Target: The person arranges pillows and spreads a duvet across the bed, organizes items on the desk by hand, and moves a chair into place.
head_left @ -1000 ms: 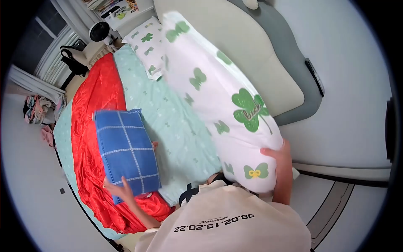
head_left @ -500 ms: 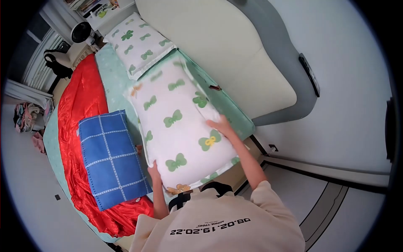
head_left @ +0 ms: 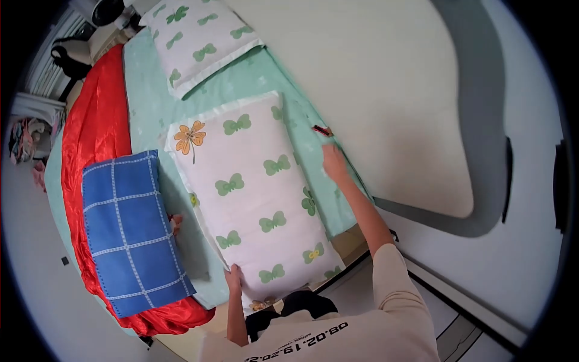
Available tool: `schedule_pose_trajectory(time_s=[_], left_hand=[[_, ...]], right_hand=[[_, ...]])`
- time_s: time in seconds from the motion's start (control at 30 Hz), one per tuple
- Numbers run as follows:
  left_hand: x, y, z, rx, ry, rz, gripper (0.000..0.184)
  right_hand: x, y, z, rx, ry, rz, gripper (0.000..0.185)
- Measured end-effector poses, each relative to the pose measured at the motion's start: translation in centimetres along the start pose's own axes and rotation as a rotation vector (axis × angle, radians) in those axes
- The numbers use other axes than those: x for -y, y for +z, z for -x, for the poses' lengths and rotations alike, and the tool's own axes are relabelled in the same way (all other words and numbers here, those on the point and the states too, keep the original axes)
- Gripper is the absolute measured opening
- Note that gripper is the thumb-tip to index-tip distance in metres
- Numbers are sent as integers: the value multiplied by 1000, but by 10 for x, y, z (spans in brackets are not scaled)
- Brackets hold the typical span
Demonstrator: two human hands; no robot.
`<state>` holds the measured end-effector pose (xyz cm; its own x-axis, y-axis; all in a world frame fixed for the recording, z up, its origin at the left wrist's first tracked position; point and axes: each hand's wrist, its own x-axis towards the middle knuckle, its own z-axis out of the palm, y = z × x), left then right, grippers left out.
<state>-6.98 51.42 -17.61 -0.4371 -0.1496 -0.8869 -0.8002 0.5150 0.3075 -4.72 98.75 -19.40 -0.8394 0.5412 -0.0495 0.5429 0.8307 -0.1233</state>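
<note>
A white pillow (head_left: 253,199) with green bow prints and an orange four-leaf print lies on the mint-green sheet (head_left: 232,84). My left hand (head_left: 233,279) is closed on its lower left edge. Off the pillow's right side, my right hand (head_left: 333,161) is over the strip of sheet beside the headboard. It looks bent and compact, but its fingers do not show clearly. Just beyond it lies a small red and black object (head_left: 322,130), too small to name, against the headboard's edge.
A second matching pillow (head_left: 199,45) rests at the far end. On the left, a blue checked cushion (head_left: 129,232) lies partly over a red satin cover (head_left: 96,114). The cream headboard (head_left: 392,108) borders the right side. A fan (head_left: 108,12) stands beyond the bed.
My right hand has let go of the pillow and moved right toward the small red and black object. The pillow now lies flatter on the sheet, and the camera view has shifted.
</note>
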Motion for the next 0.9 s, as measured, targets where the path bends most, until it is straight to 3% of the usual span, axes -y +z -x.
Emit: schedule_pose_trajectory(time_s=[0.07, 0.27, 0.43, 0.57, 0.77, 0.83, 0.9], left_hand=[[5, 2, -6, -116, 335, 100, 45], [-13, 2, 0, -40, 315, 243, 46], [-26, 4, 4, 5, 305, 160, 46], [-34, 4, 7, 25, 269, 171, 45], [-51, 9, -14, 23, 390, 269, 41], [-62, 5, -26, 60, 278, 153, 38], [-63, 4, -38, 125, 241, 238, 38]], right_hand=[[-11, 24, -45, -392, -116, 194, 18], [-9, 72, -89, -182, 107, 280, 11], [17, 57, -123, -330, 160, 41, 19], [32, 43, -146, -247, 188, 9, 22], [16, 72, -156, -143, 352, -47, 21], [15, 57, -130, -127, 207, -122, 22], [17, 45, -78, -67, 317, -505, 23]])
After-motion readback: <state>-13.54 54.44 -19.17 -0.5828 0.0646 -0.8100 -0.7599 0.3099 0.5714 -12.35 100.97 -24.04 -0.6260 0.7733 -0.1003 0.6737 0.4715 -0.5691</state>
